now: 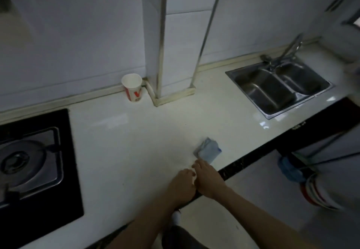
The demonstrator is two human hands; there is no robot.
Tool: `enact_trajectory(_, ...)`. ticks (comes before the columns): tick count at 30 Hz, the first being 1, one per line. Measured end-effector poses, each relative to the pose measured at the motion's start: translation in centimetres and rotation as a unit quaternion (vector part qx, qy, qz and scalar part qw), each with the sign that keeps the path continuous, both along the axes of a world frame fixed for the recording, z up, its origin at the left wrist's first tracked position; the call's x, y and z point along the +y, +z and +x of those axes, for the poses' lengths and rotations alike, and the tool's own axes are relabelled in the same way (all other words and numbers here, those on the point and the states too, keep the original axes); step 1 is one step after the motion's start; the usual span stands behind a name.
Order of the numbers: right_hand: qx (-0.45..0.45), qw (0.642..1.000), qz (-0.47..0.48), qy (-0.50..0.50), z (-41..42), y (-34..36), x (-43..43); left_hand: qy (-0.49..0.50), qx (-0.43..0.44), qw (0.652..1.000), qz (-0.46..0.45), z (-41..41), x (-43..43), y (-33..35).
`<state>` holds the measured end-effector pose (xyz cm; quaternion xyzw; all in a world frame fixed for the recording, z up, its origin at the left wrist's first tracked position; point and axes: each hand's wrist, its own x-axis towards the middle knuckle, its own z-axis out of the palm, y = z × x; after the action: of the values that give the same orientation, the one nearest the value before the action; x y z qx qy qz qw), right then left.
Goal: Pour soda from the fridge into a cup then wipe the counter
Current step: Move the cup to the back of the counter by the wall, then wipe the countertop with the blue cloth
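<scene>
Black trim marks the front edge of the white glossy worktop [136, 151]. Both forearms enter from the bottom of the head view and cross this edge.

1. Hands. The left hand [183, 183] and the right hand [209, 179] lie close together just inside the front edge, almost touching. The left hand's fingers are curled under. The right hand's fingers reach forward along the surface. A small white scrap [194, 178] shows between the two hands. Motion blur prevents any reading of which hand holds it, so the grip of either hand cannot be told.

2. Cloth. A pale blue folded bundle [208, 149] lies flat on the worktop just beyond the right hand's fingertips. Whether the fingertips touch it cannot be told.

3. Side fixtures. A black glass gas hob [64, 170] with a round burner [21, 163] is set into the worktop at the left, well apart from the hands. A steel two-basin sink [263, 93] is set in at the right, with a tap [290, 48] behind it.

4. Cup. A white paper cup [133, 87] with red lettering stands upright at the back of the worktop, against the tiled wall and just beside a white column [153, 34]. It is well apart from both hands and from the bundle. Its contents are not visible from this angle.
</scene>
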<state>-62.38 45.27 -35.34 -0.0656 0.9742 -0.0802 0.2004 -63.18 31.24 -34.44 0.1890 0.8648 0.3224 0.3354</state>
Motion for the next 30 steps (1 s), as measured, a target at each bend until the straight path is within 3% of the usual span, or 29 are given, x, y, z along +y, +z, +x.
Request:
enact_trajectory(5,0.014,0.999,0.022,-0.036,1.2,0.3,3.8,-0.017,-0.018,0.999,-0.032,2.6,3.6,-1.2)
enact_trajectory(13,0.070,0.987,0.022,0.142,-2.2,-3.8,9.7,0.028,0.073,0.984,-0.157,4.5,9.6,-2.9)
enact_trajectory(20,0.084,0.969,0.009,0.233,-4.8,-6.3,15.7,0.075,0.126,0.957,-0.250,4.1,17.1,-4.9)
enact_trajectory(25,0.054,0.976,0.037,0.207,-6.8,-6.1,22.3,0.074,0.138,0.962,-0.225,2.8,22.7,-5.1)
enact_trajectory(30,0.067,0.991,0.038,0.113,-6.4,-5.7,30.3,0.049,0.126,0.960,-0.246,1.6,26.7,-4.5)
